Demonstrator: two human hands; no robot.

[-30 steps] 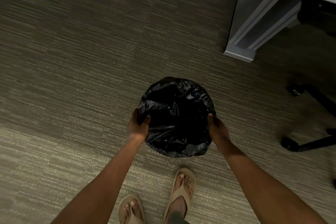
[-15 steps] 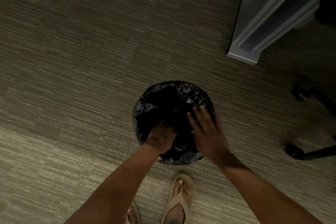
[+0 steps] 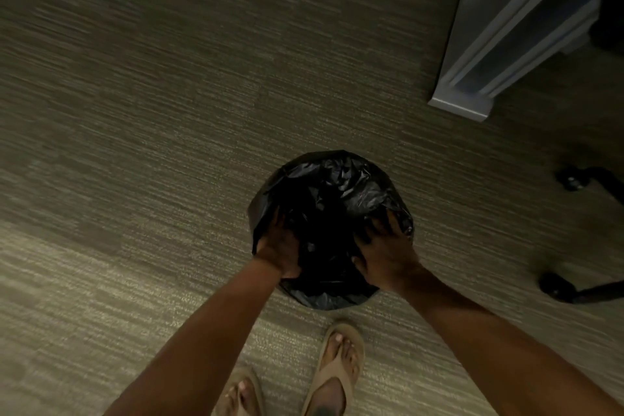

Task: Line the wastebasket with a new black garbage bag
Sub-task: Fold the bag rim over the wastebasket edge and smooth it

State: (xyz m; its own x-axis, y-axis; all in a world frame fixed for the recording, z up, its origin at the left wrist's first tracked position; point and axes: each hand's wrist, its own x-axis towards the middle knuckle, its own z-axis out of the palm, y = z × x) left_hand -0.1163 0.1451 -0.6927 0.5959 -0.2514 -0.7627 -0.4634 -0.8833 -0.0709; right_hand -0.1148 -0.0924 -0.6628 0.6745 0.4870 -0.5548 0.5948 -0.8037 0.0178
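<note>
On the carpet [image 3: 169, 152] just ahead of my sandals [image 3: 337, 361] stands the wastebasket [image 3: 324, 300], wholly wrapped by the black garbage bag [image 3: 341, 186], whose film drapes over the rim all round; the basket's own wall cannot be seen. My left hand [image 3: 280, 248] is at the near-left of the opening, fingers curled downward into the bag, seemingly pressing film rather than pinching it; whether they are clamped on a fold I cannot tell. My right hand [image 3: 385, 248] lies at the near-right, fingers spread apart and flat on the plastic, tips toward the rim.

Assessment of the step in hand: seating the liner. In my judgement, it is done well by pushing the slack down toward the bottom so trapped air escapes, while keeping the overhang even round the rim. Pressure should be gentle and spread out, since thin film may tear on a nail or pull off the far edge.

Compared with half a second ago: the left hand has shifted from the middle of the opening to the left edge, and the right hand has dropped lower, onto the right side. The bag's mouth now looks deeper and darker at centre. The desk leg [image 3: 486, 54] and chair base [image 3: 580, 290] are unchanged.
</note>
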